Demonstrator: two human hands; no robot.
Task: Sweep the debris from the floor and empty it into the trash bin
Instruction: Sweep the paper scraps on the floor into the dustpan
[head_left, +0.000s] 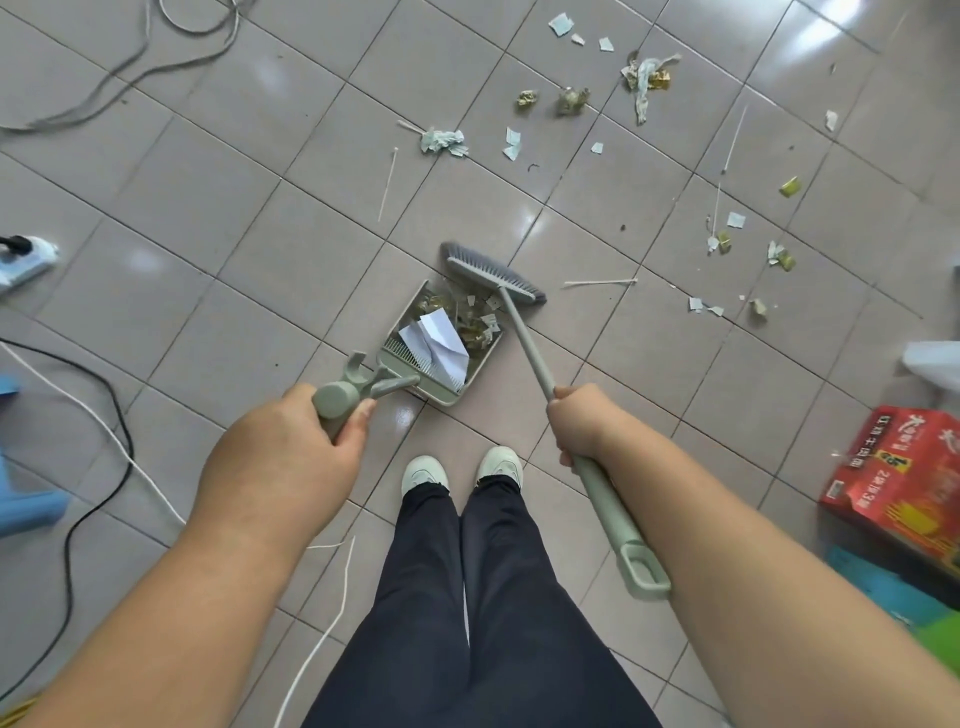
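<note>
Two hands work just ahead of the person's shoes (462, 470). The left hand (291, 457) has its grip clenched round the dustpan handle (337, 402); the right hand (579, 426) grasps the broom (530, 345) shaft. The dustpan (441, 340) rests on the tiled floor (208, 234), holding folded white paper (439, 343) and scraps, the broom head at its mouth. Beyond, debris (647, 78) lies scattered toward the floor's far right.

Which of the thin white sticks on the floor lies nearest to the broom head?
The stick just right of the broom head, lying almost level. The others, near the crumpled tissue and further right, lie well beyond it.
</note>
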